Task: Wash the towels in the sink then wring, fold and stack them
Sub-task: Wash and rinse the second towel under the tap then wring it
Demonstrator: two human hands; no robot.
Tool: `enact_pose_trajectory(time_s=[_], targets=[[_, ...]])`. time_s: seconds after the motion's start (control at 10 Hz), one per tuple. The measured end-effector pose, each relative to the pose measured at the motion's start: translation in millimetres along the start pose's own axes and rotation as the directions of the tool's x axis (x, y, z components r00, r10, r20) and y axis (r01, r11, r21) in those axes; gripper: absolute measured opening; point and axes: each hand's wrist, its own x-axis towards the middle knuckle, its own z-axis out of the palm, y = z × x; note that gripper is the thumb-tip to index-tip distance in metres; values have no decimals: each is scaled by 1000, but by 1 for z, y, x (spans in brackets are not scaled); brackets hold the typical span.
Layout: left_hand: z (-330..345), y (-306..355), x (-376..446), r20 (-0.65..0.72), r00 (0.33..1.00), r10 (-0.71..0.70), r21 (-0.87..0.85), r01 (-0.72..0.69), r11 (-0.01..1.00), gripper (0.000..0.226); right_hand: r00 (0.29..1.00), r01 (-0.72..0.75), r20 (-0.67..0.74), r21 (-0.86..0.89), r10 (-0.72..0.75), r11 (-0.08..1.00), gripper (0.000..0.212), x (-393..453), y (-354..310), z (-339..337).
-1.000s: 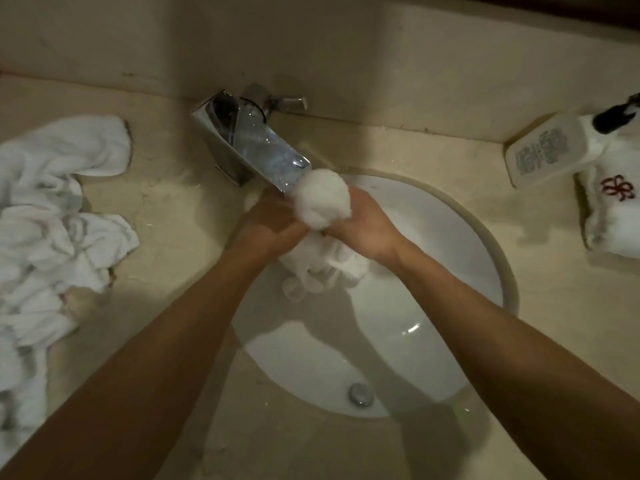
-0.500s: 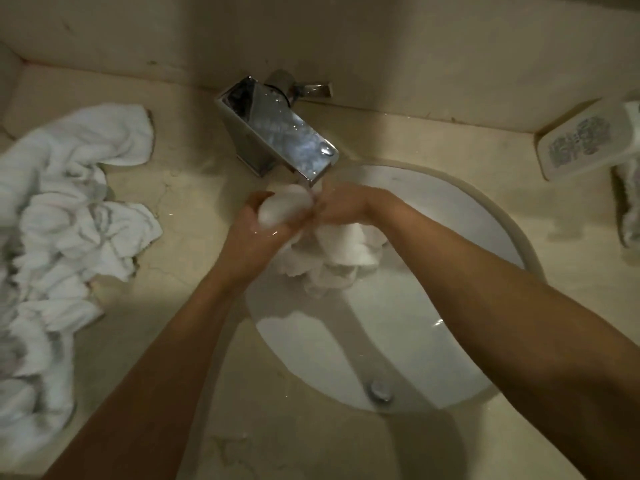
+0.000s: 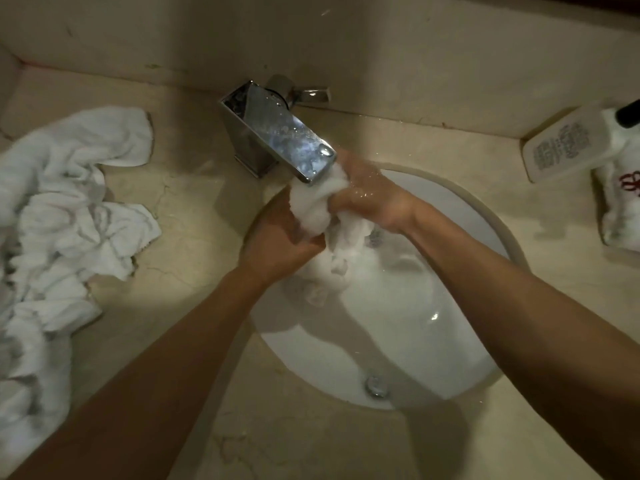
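A wet white towel (image 3: 317, 209) is bunched between both my hands right under the spout of the chrome faucet (image 3: 277, 136), over the white round sink (image 3: 450, 341). My left hand (image 3: 277, 240) grips its lower left part, fingers curled round the cloth. My right hand (image 3: 370, 199) grips the upper right part, with water splashing on it. The towel's loose end (image 3: 332, 271) hangs down into the basin. The spout hides the top of the bundle.
A heap of crumpled white towels (image 3: 59, 220) lies on the beige counter at the left. At the right lie a white bottle (image 3: 568, 147) on its side and a folded white towel with a red emblem (image 3: 623, 209). The drain (image 3: 375, 386) is at the basin's near side.
Both hands have rubbed the towel and moved it up under the spout. The bunched end went from on top of my hands to between them. The view shifted slightly.
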Motion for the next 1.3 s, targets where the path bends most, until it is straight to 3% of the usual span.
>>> enact_pose_trajectory(time_s=[0.1,0.2,0.3,0.4,0.5,0.6,0.7,0.8,0.9,1.0,1.1,1.2,1.3], targets=[[16,-5,2,35,988,-148,21,147,989,57,996,26,-82,5,-25,1000,59,-7,5,14],[36,-17,18,89,979,-183,-33,186,982,51,982,5,-186,162,25,987,59,-12,20,20],[55,-33,31,143,961,-238,-285,270,920,30,954,-39,-227,559,198,828,56,-16,28,21],[48,-32,25,144,971,-191,-328,229,916,19,950,-49,-210,632,232,773,62,-20,33,16],[33,-21,9,214,973,-86,-311,151,938,30,962,-33,-202,586,185,810,60,-23,30,14],[20,-3,4,280,959,-30,-337,128,933,30,970,-52,-142,675,198,736,47,-29,29,14],[11,10,-3,419,908,17,-384,160,909,56,970,-54,-117,752,214,657,34,-36,27,12],[18,18,-11,392,918,67,-391,101,915,44,968,1,-195,639,161,769,38,-44,20,11],[21,35,-15,284,958,44,-504,110,856,40,982,39,-175,562,73,826,56,-54,16,5],[23,49,-19,256,967,-11,-632,176,754,35,921,106,-382,426,73,899,86,-65,31,10],[27,63,-25,209,976,-63,-653,187,734,25,809,43,-579,226,99,973,96,-84,57,43],[26,66,-27,196,980,-45,-573,152,805,25,844,65,-535,162,32,985,85,-100,83,73],[26,70,-27,192,978,76,-368,0,930,27,843,-1,-537,38,21,999,76,-105,104,83]])
